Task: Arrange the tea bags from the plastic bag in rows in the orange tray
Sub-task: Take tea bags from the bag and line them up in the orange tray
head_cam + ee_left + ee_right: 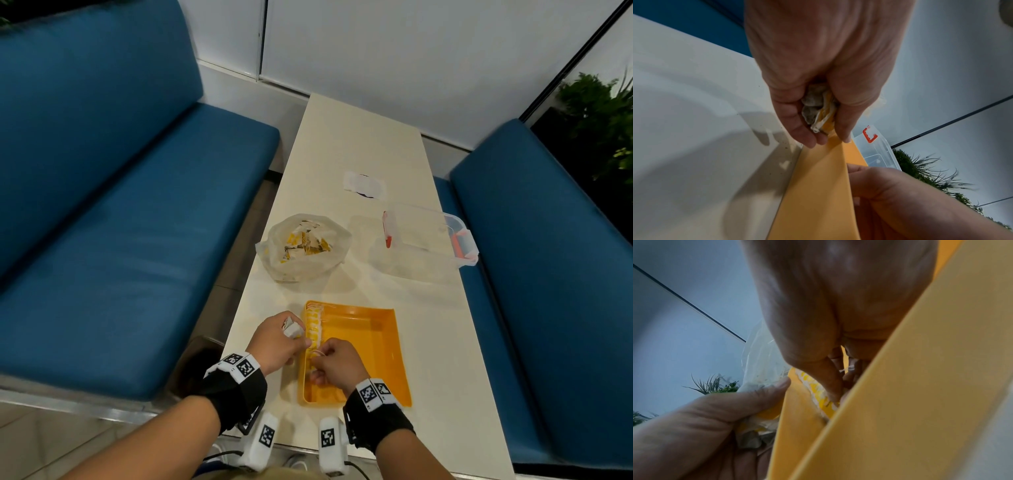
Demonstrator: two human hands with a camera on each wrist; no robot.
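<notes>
An orange tray [376, 346] lies at the near end of the cream table, with a row of yellow-and-white tea bags [314, 323] along its left wall. My left hand [281, 339] sits just outside that wall and grips a small bunch of tea bags [818, 110] in curled fingers. My right hand [334, 365] is inside the tray at the near end of the row, its fingers curled and pinching a tea bag with white string [846, 368]. The plastic bag [305, 246] with several tea bags stands open beyond the tray.
A clear storage box [428, 240] with orange latches lies at the right of the table, a white wrapper [364, 185] farther back. Blue benches [120, 240] flank the table on both sides. A plant [603, 116] stands at the far right.
</notes>
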